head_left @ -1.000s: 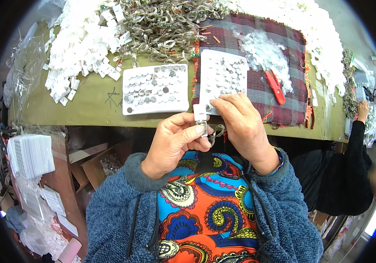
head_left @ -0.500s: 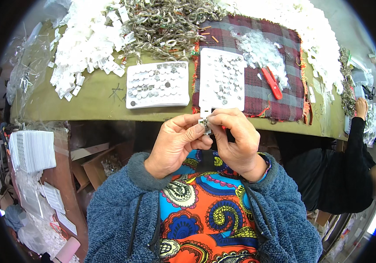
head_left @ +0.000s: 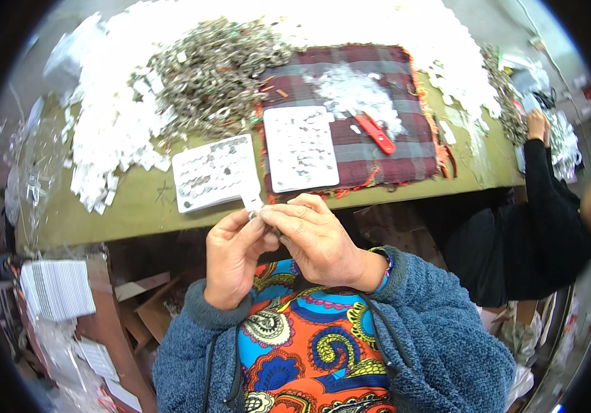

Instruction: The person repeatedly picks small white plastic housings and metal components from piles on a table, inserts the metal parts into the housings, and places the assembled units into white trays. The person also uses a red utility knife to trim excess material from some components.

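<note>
My left hand [head_left: 232, 249] and my right hand [head_left: 319, 241] meet just off the table's near edge, both closed. Their fingertips pinch one small metal piece, mostly hidden by the fingers. A white tag [head_left: 252, 202] sticks up from it between the fingertips, beside the stack of white cards [head_left: 216, 172] set with rows of small round pieces. Another white card [head_left: 301, 148] with similar rows lies to the right, on a plaid cloth [head_left: 405, 103]. On that cloth are a red-handled cutting tool [head_left: 376, 132] and a heap of clear plastic bits [head_left: 357, 93].
A tangled heap of metal loops [head_left: 206, 72] covers the back of the green table [head_left: 130, 217]. White tags [head_left: 113, 113] are piled at the left. Boxes [head_left: 151, 313] and stacked white sheets [head_left: 58, 289] stand below. At the right, another person's hand [head_left: 536, 125] is at the table.
The view has shifted. My hands have moved left along the table edge, from below the right card to beside the left stack, still pinching the small metal piece.
</note>
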A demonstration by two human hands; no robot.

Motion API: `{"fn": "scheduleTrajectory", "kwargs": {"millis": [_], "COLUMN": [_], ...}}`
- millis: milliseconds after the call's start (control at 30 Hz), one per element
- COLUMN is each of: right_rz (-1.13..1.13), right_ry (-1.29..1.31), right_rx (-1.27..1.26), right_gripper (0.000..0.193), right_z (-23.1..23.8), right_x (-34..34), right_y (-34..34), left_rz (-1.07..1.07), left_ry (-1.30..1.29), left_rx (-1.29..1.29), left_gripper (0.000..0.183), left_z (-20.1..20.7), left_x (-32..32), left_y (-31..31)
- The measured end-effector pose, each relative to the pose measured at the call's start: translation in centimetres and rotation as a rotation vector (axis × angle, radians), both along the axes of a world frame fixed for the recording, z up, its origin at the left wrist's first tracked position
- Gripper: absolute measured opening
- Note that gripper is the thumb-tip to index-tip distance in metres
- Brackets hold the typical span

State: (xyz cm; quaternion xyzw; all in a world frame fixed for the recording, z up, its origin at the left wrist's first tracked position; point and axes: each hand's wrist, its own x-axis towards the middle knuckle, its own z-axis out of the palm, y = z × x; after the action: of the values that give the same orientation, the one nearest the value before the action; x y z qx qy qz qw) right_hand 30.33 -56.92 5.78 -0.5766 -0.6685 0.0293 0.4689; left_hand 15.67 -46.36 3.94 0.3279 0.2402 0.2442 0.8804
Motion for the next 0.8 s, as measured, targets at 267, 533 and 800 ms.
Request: {"fn": "scheduleTrajectory", "kwargs": {"millis": [267, 533, 800], "right_rz": [-0.052, 0.088, 0.102], "right_ry": [1.011, 0.513, -0.132], "right_rx": [-0.491, -0.164, 0.149], "right_gripper": [0.014, 0.012, 0.039], "right_z": [0.2, 0.6, -0.1], "right_x": [0.4, 2.5, 2.1], "right_y": [-0.3, -0.6, 0.1], "left_rz": [-0.248, -0.405, -0.331], "left_ry": [0.013, -0.094, -0.318], "left_rx": [0.064, -0.301, -0.499], "left_gripper": [0.013, 0.025, 0.025], "left_z": [-0.2, -0.9, -1.7], "left_x": [0.4, 0.9, 0.7], "left_y": [-0.7, -0.1, -0.3]}}
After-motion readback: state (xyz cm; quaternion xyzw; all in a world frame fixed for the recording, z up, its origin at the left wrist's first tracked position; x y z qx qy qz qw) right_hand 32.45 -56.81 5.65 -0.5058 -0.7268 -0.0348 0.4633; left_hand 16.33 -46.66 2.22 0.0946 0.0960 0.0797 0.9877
